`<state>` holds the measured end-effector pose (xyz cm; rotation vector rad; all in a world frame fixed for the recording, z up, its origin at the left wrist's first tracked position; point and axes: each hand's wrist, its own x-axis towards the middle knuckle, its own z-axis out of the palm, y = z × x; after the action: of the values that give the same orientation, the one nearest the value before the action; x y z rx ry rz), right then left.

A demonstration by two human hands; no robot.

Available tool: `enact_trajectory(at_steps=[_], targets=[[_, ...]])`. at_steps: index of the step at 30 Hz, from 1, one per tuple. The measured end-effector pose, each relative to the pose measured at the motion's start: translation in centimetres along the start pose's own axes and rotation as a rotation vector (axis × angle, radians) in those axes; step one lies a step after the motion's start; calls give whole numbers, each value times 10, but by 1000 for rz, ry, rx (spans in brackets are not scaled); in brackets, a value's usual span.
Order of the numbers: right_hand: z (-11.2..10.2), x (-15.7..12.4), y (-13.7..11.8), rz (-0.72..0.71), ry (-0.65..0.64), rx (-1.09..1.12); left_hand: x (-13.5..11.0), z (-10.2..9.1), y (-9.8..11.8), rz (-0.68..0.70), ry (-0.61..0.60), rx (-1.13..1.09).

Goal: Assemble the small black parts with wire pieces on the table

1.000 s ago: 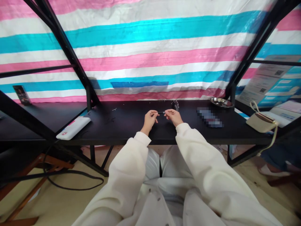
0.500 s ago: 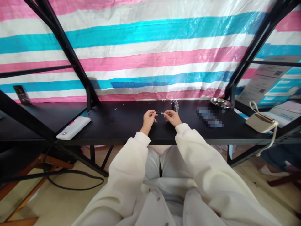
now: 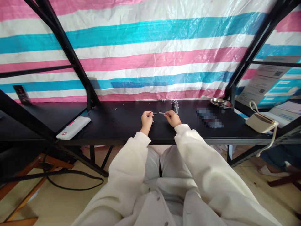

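Note:
Over the middle of the black table (image 3: 122, 125), my left hand (image 3: 146, 120) pinches a short, thin dark stick (image 3: 154, 113) that points to the right. Facing it, my right hand (image 3: 173, 118) grips a small, pale, see-through-looking stick (image 3: 161, 113) between thumb and fingers. A narrow gap separates the two pieces. Both are too small for me to tell their kind. Just behind my right hand lies a bunch of similar small clear and dark pieces (image 3: 176, 107). Tiny pale bits (image 3: 161, 100) are scattered along the table's back edge.
A blurred-out bluish item (image 3: 209, 118) and a round metal dish (image 3: 221, 103) are on the right. Beyond them sits a cream bag (image 3: 260, 122). On the left lies a white elongated case (image 3: 74, 128). Black frame posts (image 3: 70, 59) flank a striped sheet (image 3: 150, 59).
The dark stick and the pale piece, end to end before, are now apart. My left hand has shifted slightly left, and the pale piece shows more clearly in my right hand.

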<state>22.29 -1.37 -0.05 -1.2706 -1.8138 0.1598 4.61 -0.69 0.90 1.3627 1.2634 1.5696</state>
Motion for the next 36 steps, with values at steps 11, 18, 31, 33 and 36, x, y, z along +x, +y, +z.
enact_trajectory(at_steps=[11,18,31,33,36], targets=[[9,-1,-4,-85,-151,214,-7,4,5,-48,-453,-75],[8,-2,-4,-39,-178,177,-10,4,11,-105,-492,-94],[-15,8,18,549,103,-229,-5,2,5,-78,-341,-88],[-14,9,19,552,93,-235,-5,2,6,-78,-340,-90],[-13,10,20,550,77,-248,-6,2,7,-78,-339,-94]])
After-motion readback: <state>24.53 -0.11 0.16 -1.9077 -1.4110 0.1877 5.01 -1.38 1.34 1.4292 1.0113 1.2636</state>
